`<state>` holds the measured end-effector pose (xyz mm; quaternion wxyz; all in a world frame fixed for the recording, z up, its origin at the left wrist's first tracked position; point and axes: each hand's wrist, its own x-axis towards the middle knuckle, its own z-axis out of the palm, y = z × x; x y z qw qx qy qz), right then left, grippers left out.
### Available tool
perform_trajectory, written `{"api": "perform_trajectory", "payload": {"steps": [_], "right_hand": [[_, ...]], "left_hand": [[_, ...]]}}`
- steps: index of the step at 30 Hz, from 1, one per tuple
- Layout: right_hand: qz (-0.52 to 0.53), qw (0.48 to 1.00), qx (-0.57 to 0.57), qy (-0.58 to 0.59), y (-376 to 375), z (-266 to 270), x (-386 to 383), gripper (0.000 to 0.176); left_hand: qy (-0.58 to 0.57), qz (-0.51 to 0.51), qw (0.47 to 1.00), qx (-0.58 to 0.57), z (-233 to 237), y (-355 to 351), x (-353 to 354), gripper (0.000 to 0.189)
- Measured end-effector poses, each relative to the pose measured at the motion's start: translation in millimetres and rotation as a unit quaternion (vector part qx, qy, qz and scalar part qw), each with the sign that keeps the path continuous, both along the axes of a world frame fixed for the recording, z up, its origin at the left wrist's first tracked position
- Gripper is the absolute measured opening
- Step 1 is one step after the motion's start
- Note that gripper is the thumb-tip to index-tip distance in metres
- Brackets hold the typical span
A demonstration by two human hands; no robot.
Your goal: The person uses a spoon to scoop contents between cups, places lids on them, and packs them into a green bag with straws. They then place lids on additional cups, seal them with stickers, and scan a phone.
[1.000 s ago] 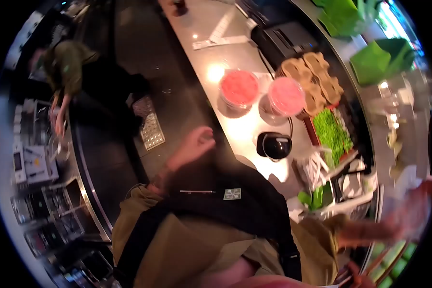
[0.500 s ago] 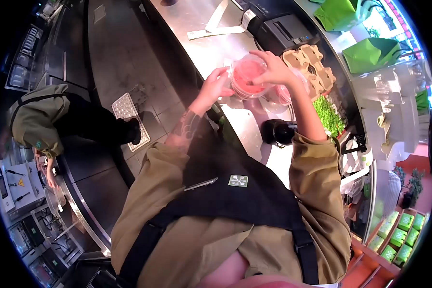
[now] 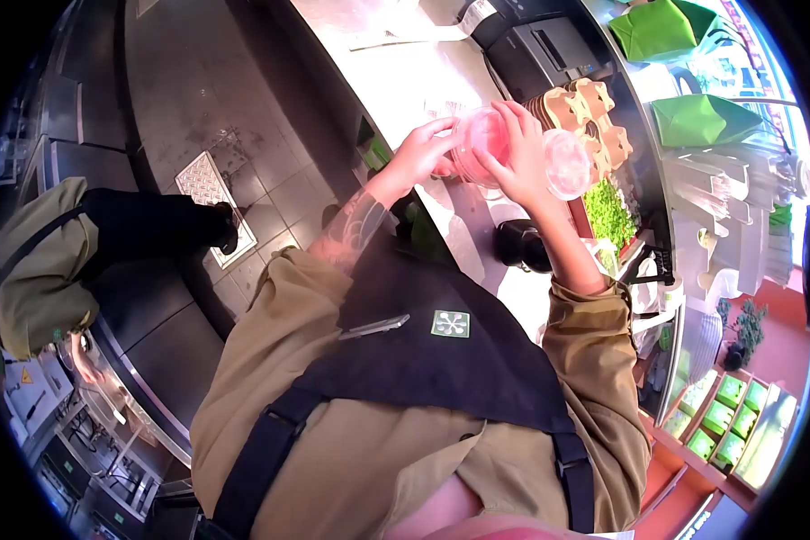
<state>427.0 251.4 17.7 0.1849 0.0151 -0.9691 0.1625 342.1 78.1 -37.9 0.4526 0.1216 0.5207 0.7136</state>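
A clear round plastic bowl (image 3: 482,135), washed in pink light, is between my hands over the steel counter. My left hand (image 3: 423,157) has its thumb and fingers around the bowl's left side. On the right, my right hand (image 3: 520,157) grips its other side, fingers over the rim. What the bowl contains cannot be made out in the glare. Just right of my right wrist is a second clear round container (image 3: 567,165), close to the cardboard cup carriers (image 3: 594,112).
A black printer (image 3: 549,54) stands at the counter's far end, near a paper strip (image 3: 414,38). Green leafy herbs (image 3: 610,216) and a black object (image 3: 520,245) lie closer to me. Green bags (image 3: 706,120) line the right. At left, a co-worker (image 3: 45,261) bends over another counter.
My left hand has closed in on the bowl, and my right hand has shifted to its right side. The second container shows more fully. My view has moved slightly.
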Motion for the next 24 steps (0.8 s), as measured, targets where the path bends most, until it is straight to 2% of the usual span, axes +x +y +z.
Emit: {"api": "perform_trajectory", "payload": {"steps": [7, 10, 16, 22, 24], "right_hand": [[-0.003, 1.0, -0.002, -0.012, -8, 8, -6, 0.075], [-0.009, 1.0, -0.015, -0.026, -13, 11, -8, 0.077], [-0.027, 0.999, -0.027, -0.036, -16, 13, -16, 0.08], [-0.043, 0.998, -0.019, -0.029, -20, 9, -11, 0.08], [-0.044, 0.998, -0.021, -0.039, -19, 11, -10, 0.079]], "left_hand": [[-0.003, -0.037, 0.998, 0.054, -12, 11, -15, 0.05], [-0.016, 0.002, 0.998, 0.067, -10, 12, -10, 0.048], [0.005, -0.003, 1.0, 0.027, -12, 14, -12, 0.046], [0.021, 0.035, 0.997, 0.059, -17, 16, 1, 0.047], [-0.02, 0.049, 0.997, 0.064, -13, 18, 3, 0.046]]}}
